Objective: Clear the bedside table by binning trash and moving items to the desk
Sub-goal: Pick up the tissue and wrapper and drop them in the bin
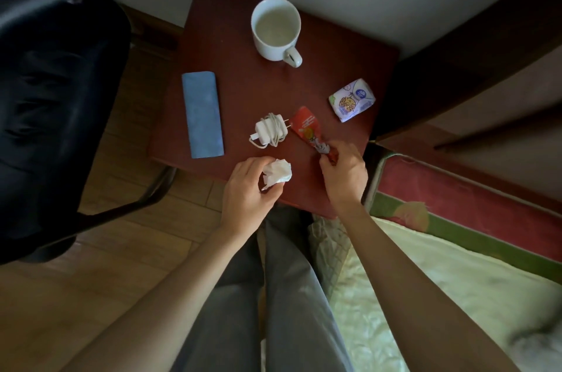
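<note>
On the dark red bedside table [243, 88] my left hand [248, 189] is closed around a crumpled white tissue [278, 174] at the table's near edge. My right hand [343, 172] pinches the near end of a red snack wrapper [305, 128], whose far end lies on the tabletop. A white charger with its cable wound round it [269, 129] sits just left of the wrapper. A white mug [275, 27] stands at the back. A folded blue cloth [202, 114] lies on the left side, and a small printed tissue pack [351, 99] on the right.
A black chair [57, 91] stands to the left on the wooden floor [100, 265]. The bed with a pale quilt [425, 280] fills the lower right, and its dark frame [471, 46] rises at the right. My legs are below the table's near edge.
</note>
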The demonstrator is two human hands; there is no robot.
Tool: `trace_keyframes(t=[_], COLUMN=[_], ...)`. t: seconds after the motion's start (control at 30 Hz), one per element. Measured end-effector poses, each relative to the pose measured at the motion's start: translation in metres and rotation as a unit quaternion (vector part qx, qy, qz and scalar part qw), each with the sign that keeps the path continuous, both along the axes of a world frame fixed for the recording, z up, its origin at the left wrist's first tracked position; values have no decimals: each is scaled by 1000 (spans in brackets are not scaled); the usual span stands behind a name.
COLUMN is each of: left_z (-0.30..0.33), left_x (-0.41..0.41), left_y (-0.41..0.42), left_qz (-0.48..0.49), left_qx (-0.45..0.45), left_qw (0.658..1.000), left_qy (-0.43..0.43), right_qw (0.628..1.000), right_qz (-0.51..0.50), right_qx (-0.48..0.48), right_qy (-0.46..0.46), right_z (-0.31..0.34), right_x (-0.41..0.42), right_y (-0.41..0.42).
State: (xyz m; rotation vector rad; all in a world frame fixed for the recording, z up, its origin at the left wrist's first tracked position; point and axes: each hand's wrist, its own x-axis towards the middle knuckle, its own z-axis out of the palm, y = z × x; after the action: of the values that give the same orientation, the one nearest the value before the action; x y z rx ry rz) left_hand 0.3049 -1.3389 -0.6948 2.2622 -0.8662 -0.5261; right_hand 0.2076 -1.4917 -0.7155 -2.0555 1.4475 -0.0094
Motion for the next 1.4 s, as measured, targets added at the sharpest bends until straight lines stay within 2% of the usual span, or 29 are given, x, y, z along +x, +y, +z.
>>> trace_keyframes(t=[0.13, 0.37, 0.57, 0.7, 0.87, 1.0, 1.13, 1.27, 1.4], left_z=[34, 119, 185, 226, 265, 292, 310, 319, 326], left_x=[15, 39, 52, 54, 59, 51, 32, 0, -46], left_y=[2, -12, -29, -40, -42, -36, -22, -1, 27], left_qz=[1, -18, -112, -204, -313, -391, -473, -568, -668], left_qx=[-9, -27, -72, -113, -113, -113, -110, -98, -77], left_qw=[1000, 999, 990, 971, 941, 910, 869, 812, 733], left_qy=[4, 36, 39, 49, 66, 85, 97, 96, 103], right_qw=[998, 982, 963, 952, 930, 891, 831, 771, 720], right_qz=[-25, -85, -144, -184, -263, -365, -480, -574, -637], right_qx=[-12, -41, -78, -130, -161, -214, -230, -245, -265], right_qy=[-49, -161, -215, -208, -200, -164, -160, -128, -71], right_z=[42, 159, 251, 283, 313, 329, 341, 345, 353], right_x=[-1, -17, -48, -68, -85, -98, -118, -140, -156], right_y=[5, 8, 16, 42, 95, 149, 211, 283, 362])
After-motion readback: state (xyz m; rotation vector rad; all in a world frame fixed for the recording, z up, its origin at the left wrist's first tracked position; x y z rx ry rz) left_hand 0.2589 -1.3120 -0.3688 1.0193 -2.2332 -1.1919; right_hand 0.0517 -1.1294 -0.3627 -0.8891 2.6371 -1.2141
